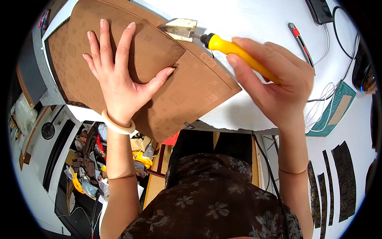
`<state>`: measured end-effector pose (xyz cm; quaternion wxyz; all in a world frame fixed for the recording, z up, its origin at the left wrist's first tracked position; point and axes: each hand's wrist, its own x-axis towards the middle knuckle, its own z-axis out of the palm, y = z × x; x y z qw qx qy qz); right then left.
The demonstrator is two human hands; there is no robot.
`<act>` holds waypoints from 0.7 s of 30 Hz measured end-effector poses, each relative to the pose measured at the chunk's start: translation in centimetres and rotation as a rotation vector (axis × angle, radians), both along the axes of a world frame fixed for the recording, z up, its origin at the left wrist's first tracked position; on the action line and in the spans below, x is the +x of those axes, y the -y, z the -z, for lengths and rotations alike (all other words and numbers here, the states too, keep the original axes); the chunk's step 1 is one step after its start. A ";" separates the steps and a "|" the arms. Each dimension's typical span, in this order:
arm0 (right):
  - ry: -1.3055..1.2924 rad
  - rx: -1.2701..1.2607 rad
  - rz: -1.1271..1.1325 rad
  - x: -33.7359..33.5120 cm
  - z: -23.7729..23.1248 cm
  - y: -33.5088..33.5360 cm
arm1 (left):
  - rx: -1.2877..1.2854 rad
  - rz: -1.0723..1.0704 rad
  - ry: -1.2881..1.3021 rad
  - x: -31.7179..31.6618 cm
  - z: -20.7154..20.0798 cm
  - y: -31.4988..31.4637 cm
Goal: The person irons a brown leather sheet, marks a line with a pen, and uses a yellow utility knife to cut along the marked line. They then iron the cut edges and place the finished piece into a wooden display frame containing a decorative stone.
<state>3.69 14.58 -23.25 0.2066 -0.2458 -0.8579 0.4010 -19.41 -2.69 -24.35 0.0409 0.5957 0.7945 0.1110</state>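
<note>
Two brown patterned sheets lie stacked on the white table (pixel 254 20): one large sheet (pixel 191 99) below, one smaller curved sheet (pixel 155 47) on top toward 11 o'clock. Both carry a faint repeated square motif; the large sheet's near corner overhangs the table edge at 6 o'clock. One heated hand tool, with a yellow handle (pixel 234 49), black collar and flat metal tip (pixel 180 28), sits at 12 o'clock, its tip touching the smaller sheet's upper right corner. The left hand (pixel 119 75) lies flat on the smaller sheet, fingers spread wide, pressing it down; one pale bangle (pixel 118 125) circles that wrist. The right hand (pixel 274 83) has its fingers wrapped around the yellow handle. One red and black utility knife (pixel 300 42) lies at 1 o'clock, well apart from the sheets. One green cutting mat (pixel 334 109) sits at 3 o'clock. Five dark curved strips (pixel 344 179) are counted at 4 o'clock, lying side by side.
</note>
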 end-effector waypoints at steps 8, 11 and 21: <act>0.127 -0.022 0.061 3.0 -2.2 1.1 | -0.006 -0.009 -0.004 0.1 -0.1 0.0; 0.163 -0.033 0.077 3.3 -2.6 1.6 | -0.002 -0.005 -0.006 0.0 -0.1 0.0; 0.148 -0.035 0.016 4.2 -2.1 1.9 | 0.006 0.000 -0.007 -0.1 0.1 0.1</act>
